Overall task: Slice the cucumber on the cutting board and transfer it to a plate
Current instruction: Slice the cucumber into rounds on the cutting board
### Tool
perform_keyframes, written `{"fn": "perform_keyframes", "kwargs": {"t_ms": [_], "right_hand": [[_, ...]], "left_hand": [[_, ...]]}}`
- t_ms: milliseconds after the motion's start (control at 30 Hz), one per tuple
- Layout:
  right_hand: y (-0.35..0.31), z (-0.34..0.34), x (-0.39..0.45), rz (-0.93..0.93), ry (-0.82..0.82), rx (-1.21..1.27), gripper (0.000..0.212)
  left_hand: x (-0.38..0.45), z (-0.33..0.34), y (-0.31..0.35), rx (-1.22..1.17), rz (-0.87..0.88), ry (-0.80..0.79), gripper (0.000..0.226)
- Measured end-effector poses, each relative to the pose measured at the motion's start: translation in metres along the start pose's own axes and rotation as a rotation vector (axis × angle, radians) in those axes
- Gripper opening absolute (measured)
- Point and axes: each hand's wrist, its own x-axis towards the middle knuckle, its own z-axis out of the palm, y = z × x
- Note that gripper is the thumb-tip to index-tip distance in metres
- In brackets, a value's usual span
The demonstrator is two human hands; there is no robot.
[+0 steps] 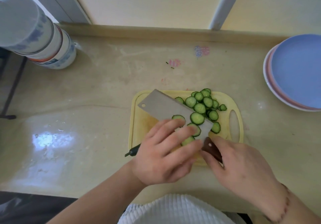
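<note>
Far left, rear of bench: one stack of patterned bowls, uninvolved.

Left of centre, at the near-left edge of the board: one dark cucumber stem end, discarded, poking out from under the left wrist.

Centre: one yellow cutting board with a handle slot at its right end. On it one cleaver, blade laid nearly flat, long axis running from far-left down to near-right, handle toward the person.

Left hand: fingers spread and half curled, pressing on slices against the near part of the blade. About four slices rest on or at the blade; motion blur at the fingertips, so the exact grip cannot be told. Looks like gathering slices onto the blade.

Right hand: closed around the dark wooden cleaver handle.

Right of the blade: cucumber slices heaped at the board's far-right quarter, overlapping; roughly fifteen visible there, no sure count. No whole cucumber remains, so slicing appears done.

Far right: a stack of plates, blue on top, a pink rim and a white rim beneath, so three by rims. Top plate holds nothing.

Key relation: plates lie right and beyond the board, well apart from the slices; the right hand is nearer. The loaded blade would likely swing rightward, risking slices sliding off.
</note>
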Motion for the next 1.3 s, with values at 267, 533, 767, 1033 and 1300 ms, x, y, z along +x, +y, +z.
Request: {"fn": "perform_keyframes", "kwargs": {"t_ms": [267, 533, 767, 1033, 1300], "right_hand": [[0.005, 0.01, -0.003, -0.042, 0.103, -0.136, 0.037], [0.016, 0.008, -0.015, -0.022, 0.139, -0.145, 0.043], [0.026, 0.009, -0.023, 0.0, 0.127, -0.147, 0.039], [0.025, 0.003, -0.015, 0.009, 0.129, -0.156, 0.042], [0.042, 0.005, -0.043, 0.06, 0.145, -0.124, 0.046]], "left_hand": [[0.025, 0.024, -0.021, 0.115, 0.027, -0.538, 0.053], [0.026, 0.021, -0.044, 0.039, 0.052, -0.491, 0.04], [0.034, 0.025, -0.065, 0.001, 0.094, -0.462, 0.032], [0.04, 0.034, -0.066, -0.131, 0.047, -0.374, 0.021], [0.027, 0.031, -0.091, -0.014, -0.013, -0.297, 0.017]]}}
